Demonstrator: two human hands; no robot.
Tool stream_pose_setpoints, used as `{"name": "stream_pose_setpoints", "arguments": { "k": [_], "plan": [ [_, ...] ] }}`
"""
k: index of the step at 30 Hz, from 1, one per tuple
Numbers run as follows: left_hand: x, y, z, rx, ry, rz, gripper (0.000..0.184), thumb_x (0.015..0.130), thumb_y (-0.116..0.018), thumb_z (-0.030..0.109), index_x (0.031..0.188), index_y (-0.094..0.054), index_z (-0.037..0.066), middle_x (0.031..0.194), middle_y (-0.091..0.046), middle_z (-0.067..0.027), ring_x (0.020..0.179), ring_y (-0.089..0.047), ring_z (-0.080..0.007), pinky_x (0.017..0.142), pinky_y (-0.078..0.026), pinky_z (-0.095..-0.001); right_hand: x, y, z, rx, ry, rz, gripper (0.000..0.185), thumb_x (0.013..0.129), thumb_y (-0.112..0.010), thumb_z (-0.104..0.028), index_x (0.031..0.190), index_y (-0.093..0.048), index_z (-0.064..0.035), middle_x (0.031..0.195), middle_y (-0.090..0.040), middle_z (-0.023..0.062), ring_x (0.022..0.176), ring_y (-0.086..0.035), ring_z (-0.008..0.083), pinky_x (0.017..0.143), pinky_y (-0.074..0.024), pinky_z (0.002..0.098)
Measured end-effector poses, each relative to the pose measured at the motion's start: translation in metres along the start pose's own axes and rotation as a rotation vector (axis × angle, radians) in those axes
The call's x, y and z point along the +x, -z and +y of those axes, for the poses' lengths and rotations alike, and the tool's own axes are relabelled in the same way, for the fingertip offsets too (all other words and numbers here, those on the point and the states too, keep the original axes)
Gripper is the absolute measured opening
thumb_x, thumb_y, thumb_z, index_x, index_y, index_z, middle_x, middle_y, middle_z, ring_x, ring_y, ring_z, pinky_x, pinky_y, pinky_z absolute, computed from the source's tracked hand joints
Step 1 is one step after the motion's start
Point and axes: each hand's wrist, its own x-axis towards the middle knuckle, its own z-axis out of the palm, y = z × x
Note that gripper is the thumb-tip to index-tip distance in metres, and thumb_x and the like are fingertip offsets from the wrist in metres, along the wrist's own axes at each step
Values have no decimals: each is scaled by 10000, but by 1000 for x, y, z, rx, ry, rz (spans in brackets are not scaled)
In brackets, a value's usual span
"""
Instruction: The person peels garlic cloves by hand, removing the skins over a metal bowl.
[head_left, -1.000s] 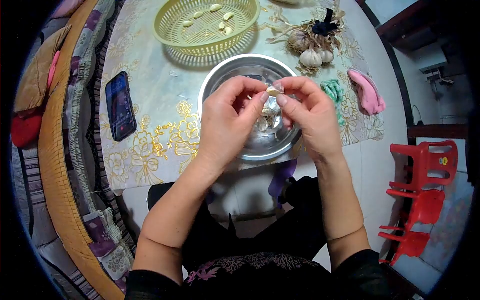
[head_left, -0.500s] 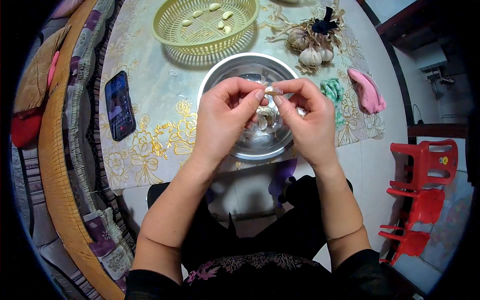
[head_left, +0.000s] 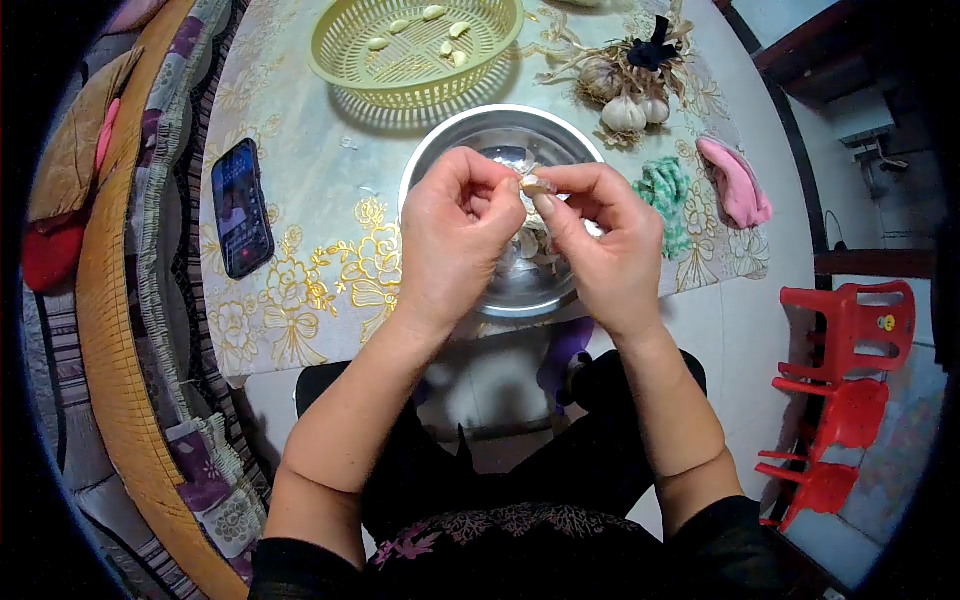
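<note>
The garlic clove (head_left: 538, 186) is pinched between thumb and index finger of the right hand (head_left: 610, 240), the remaining fingers loosely curled. The thumb and forefinger of the left hand (head_left: 455, 225) are brought together at the clove's left end; whether skin or flesh is gripped there cannot be told. Both hands are held over the metal bowl (head_left: 440, 145), which is placed at the tabletop's near edge.

Step in hand, as judged: skin is being worked off the clove. The clove is best steadied by the right fingertips with light pressure, so that it is neither bruised nor squeezed loose. Skin is best lifted at one end and drawn lengthwise in strips. The work is best kept over the bowl, where loose skins (head_left: 528, 243) are caught.

Farther out, pale cloves (head_left: 459, 30) are spread in the yellow-green basket (head_left: 420, 95), toward the far edge of the tabletop. Garlic bulbs (head_left: 624, 113) are bunched toward the far right corner. A green cloth (head_left: 664, 190) and a pink cloth (head_left: 735, 185) are laid by the right edge; a phone (head_left: 242, 208) is set by the left edge.
</note>
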Motion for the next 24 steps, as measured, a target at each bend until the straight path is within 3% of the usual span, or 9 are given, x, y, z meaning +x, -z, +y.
{"name": "stream_pose_setpoints", "arguments": {
  "k": [2,5,8,11,14,17,20,24],
  "plan": [
    [2,0,-3,63,-43,10,49,831,-589,32,817,-549,8,730,-539,30,610,-443,-1,549,-391,-156,1,4,-6,124,-164,-48,135,809,-612,-1,943,-607,9,821,-624,24,611,-525,39,529,-432,208],
    [3,0,-5,50,-46,-3,50,825,-591,30,812,-548,9,722,-532,36,595,-415,3,526,-370,-156,2,4,-6,282,-239,-72,145,835,-605,-24,972,-597,21,809,-604,2,600,-497,12,514,-415,187],
    [3,-1,-5,98,-81,-3,53,823,-593,31,809,-545,15,704,-513,45,579,-393,6,502,-342,-155,2,3,-2,26,-58,-84,152,858,-594,-60,990,-589,17,803,-599,11,593,-493,18,498,-400,173],
    [1,-2,-2,92,-91,-18,51,823,-593,35,811,-546,19,695,-494,54,578,-385,2,506,-334,-156,4,9,-4,331,-276,-155,181,882,-579,-104,1016,-579,19,793,-597,27,576,-491,30,484,-389,167],
    [-2,-3,-1,95,-117,-24,52,828,-586,47,810,-543,23,691,-484,54,591,-387,-5,529,-342,-167,7,9,0,606,-422,-79,226,896,-571,-153,1037,-570,23,820,-597,47,557,-484,44,473,-392,179],
    [-3,-4,5,59,-111,-22,67,838,-590,60,812,-541,21,705,-502,42,625,-416,-15,566,-365,-179,14,18,5,682,-441,19,261,903,-566,-183,1052,-560,31,867,-597,65,548,-473,52,471,-398,189],
    [3,0,7,-29,17,-19,76,846,-596,70,823,-546,18,729,-524,29,650,-443,-25,587,-380,-188,14,24,3,646,-422,-58,275,910,-554,-184,1077,-565,35,895,-592,67,556,-470,48,479,-399,185],
    [4,4,1,49,-24,-59,65,840,-606,61,853,-562,15,754,-545,12,661,-472,-36,581,-391,-192,12,18,-4,553,-424,-99,271,915,-541,-162,1106,-566,28,868,-595,56,558,-469,41,475,-400,178]
  ]
}}
